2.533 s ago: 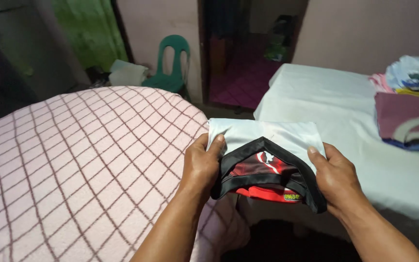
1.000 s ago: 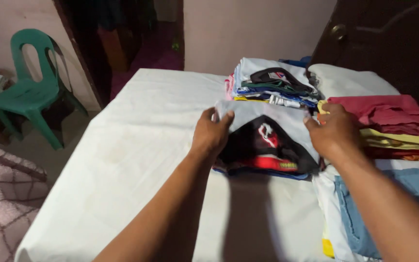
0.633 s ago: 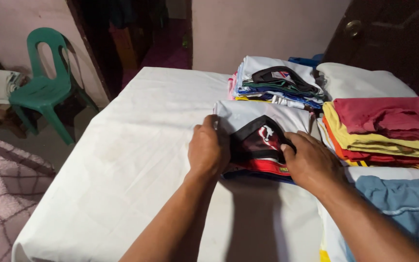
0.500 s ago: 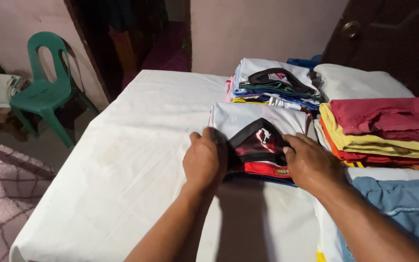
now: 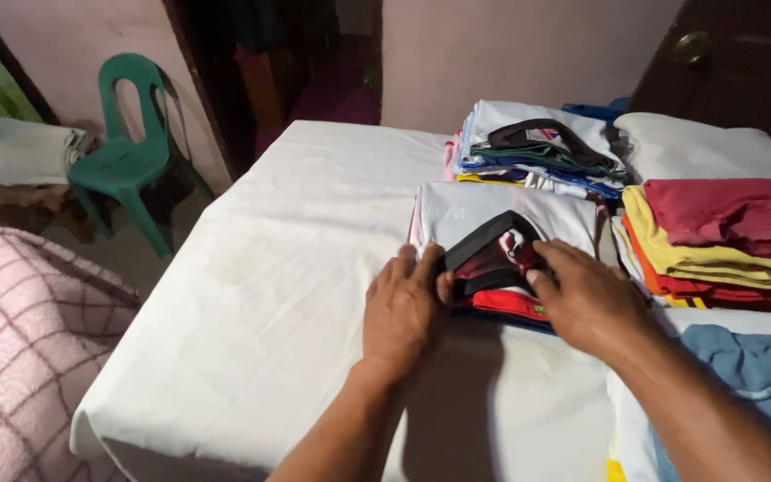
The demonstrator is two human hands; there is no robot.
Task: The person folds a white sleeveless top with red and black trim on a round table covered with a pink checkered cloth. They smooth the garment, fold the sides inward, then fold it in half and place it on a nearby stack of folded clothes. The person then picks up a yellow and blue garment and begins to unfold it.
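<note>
A white-sheeted table [image 5: 296, 268] carries stacks of folded clothes [image 5: 725, 241]. The folded white shirt [image 5: 484, 210] with its red-and-black collar patch lies flat on a pile. Left hand [image 5: 403, 312] and right hand [image 5: 586, 299] press it with flattened, open fingers, no longer gripping its edges as before.

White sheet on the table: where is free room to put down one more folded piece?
Free: the white sheet left of the left hand, toward the green chair. Crowded: the right side, where folded stacks sit close together.
</note>
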